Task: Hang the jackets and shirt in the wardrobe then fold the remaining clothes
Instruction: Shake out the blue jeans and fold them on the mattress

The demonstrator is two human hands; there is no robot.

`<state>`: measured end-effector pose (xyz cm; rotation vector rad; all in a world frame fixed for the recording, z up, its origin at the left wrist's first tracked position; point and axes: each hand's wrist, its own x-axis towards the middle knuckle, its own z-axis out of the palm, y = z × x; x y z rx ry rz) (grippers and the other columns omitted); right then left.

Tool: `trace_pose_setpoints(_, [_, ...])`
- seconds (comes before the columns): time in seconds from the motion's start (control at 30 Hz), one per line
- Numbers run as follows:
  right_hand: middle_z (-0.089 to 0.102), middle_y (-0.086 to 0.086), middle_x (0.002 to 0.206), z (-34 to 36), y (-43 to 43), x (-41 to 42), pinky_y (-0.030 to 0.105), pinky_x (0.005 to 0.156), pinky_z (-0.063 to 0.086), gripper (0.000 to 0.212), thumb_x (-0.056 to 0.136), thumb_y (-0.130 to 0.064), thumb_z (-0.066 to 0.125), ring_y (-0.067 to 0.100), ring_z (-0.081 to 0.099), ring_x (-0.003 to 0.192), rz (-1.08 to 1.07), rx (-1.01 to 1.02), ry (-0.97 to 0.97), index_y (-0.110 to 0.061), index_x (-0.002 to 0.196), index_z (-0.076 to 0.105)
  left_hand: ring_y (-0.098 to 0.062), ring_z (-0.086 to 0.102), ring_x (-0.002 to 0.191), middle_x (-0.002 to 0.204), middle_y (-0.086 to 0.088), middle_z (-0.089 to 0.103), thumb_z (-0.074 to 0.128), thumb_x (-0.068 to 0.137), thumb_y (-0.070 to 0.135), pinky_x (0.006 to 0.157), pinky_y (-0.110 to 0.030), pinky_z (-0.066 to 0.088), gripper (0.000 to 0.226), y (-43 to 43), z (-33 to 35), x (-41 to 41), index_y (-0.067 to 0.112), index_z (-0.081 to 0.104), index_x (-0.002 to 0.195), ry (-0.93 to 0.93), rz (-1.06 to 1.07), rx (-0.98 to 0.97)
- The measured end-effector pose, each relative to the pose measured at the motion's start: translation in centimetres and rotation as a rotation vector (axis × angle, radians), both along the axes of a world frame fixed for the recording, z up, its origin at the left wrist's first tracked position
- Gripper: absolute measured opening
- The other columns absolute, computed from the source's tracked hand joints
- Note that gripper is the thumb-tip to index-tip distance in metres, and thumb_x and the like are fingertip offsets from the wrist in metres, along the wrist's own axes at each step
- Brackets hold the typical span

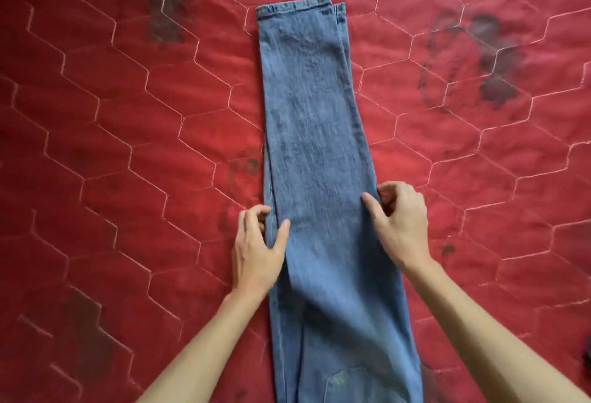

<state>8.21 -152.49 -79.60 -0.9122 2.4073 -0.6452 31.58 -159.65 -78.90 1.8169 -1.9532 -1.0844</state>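
Lengthwise down the middle of a red quilt (128,114) lie blue jeans (316,121), folded with one leg stacked on the other. They run from the far centre toward the near edge of the view, where the waist end passes out of sight. The hems (294,7) sit at the far end, slightly offset, so the lower leg shows as a thin strip along the right side. A back pocket (348,383) shows on the denim close to the near edge. Both hands hold the jeans about midway along the length that shows. The left hand (257,249) grips the left edge, thumb pressed flat on top and fingers curled round the side of the fabric. The right hand (404,223) grips the right edge in the same way, thumb on top and fingers bent at the border of the denim. Both forearms reach in from the near corners. The quilt is stitched in pale hexagons and carries dark stains (492,60) on both sides of the jeans.
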Motion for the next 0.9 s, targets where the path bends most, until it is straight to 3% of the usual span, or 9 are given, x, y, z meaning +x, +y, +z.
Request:
trace_pose_setpoints(0.07, [0.060,0.000,0.085,0.6,4.1,1.5,0.040,0.077,0.043,0.022,0.085,-0.036,0.073,0.026,0.054,0.083,-0.004,0.053,-0.027,-0.018,0.090,0.061,-0.007,0.052,0.080,0.101,0.007,0.048,0.065,0.086,0.045,0.076,-0.037,0.050,0.024,4.1,0.5,2.0,0.021,0.064,0.085,-0.015,-0.011,0.035])
trace_pose_setpoints(0.17, [0.060,0.001,0.094,1.6,9.0,3.5,0.042,0.082,0.045,0.031,0.084,-0.041,0.074,0.025,0.054,0.091,-0.031,0.131,-0.057,-0.017,0.099,0.062,-0.011,0.053,0.083,0.106,0.002,0.046,0.057,0.083,0.061,0.078,-0.032,0.047,0.046,9.3,1.3,4.0,0.021,0.067,0.063,-0.028,-0.022,0.097])
trace_pose_setpoints(0.27, [0.061,0.001,0.103,2.3,12.8,5.2,0.041,0.088,0.047,0.047,0.080,-0.053,0.074,0.022,0.054,0.100,-0.121,0.237,-0.146,-0.019,0.109,0.059,-0.011,0.048,0.113,0.120,0.003,0.040,0.062,0.077,0.068,0.091,-0.019,0.038,0.037,13.4,2.1,5.6,0.033,0.073,0.074,-0.043,-0.150,0.248])
trace_pose_setpoints(0.33, [0.064,-0.002,0.094,2.8,14.6,5.9,0.040,0.082,0.049,0.044,0.078,-0.060,0.071,0.024,0.059,0.094,-0.151,0.331,-0.216,-0.020,0.095,0.060,-0.015,0.044,0.125,0.129,0.001,0.037,0.072,0.077,0.061,0.096,-0.019,0.036,0.027,15.3,2.5,6.2,0.039,0.074,0.092,-0.083,-0.212,0.278])
trace_pose_setpoints(0.43, [0.063,0.000,0.080,3.7,16.8,6.6,0.042,0.073,0.049,0.042,0.078,-0.056,0.071,0.023,0.060,0.078,-0.175,0.357,-0.313,-0.016,0.079,0.059,-0.023,0.053,0.112,0.123,-0.001,0.038,0.079,0.073,0.056,0.091,-0.030,0.046,0.056,17.2,2.8,6.3,0.028,0.066,0.119,-0.221,-0.130,0.224])
trace_pose_setpoints(0.53, [0.066,-0.004,0.085,4.9,18.2,6.8,0.031,0.067,0.046,0.035,0.080,-0.051,0.074,0.010,0.061,0.079,-0.206,0.299,-0.401,-0.018,0.086,0.061,-0.023,0.049,0.109,0.116,0.001,0.039,0.077,0.070,0.063,0.088,-0.034,0.047,0.041,18.7,3.3,5.8,0.028,0.068,0.089,-0.354,-0.097,0.168])
trace_pose_setpoints(0.63, [0.067,-0.009,0.090,5.3,20.2,6.6,0.027,0.069,0.046,0.031,0.082,-0.048,0.075,0.006,0.063,0.085,-0.231,0.263,-0.473,-0.022,0.093,0.063,-0.023,0.041,0.122,0.138,-0.005,0.035,0.073,0.078,0.057,0.097,-0.034,0.043,0.031,20.7,3.7,5.6,0.027,0.066,0.080,-0.433,-0.142,0.256])
trace_pose_setpoints(0.8, [0.071,-0.007,0.073,4.9,23.7,7.0,0.029,0.063,0.048,0.014,0.087,-0.032,0.074,0.010,0.062,0.069,-0.161,0.165,-0.469,-0.022,0.078,0.069,-0.027,0.044,0.124,0.140,-0.011,0.040,0.082,0.079,0.031,0.102,-0.040,0.040,0.023,22.6,3.8,6.8,0.019,0.064,0.071,-0.180,0.000,0.178])
trace_pose_setpoints(0.9, [0.072,-0.008,0.079,5.0,24.8,8.1,0.030,0.071,0.051,0.007,0.090,-0.024,0.071,0.010,0.065,0.075,-0.147,0.003,-0.426,-0.022,0.083,0.071,-0.009,0.053,0.110,0.125,0.007,0.053,0.078,0.084,0.018,0.093,-0.037,0.045,0.023,25.0,5.4,8.1,0.025,0.060,0.073,0.042,0.161,0.026])
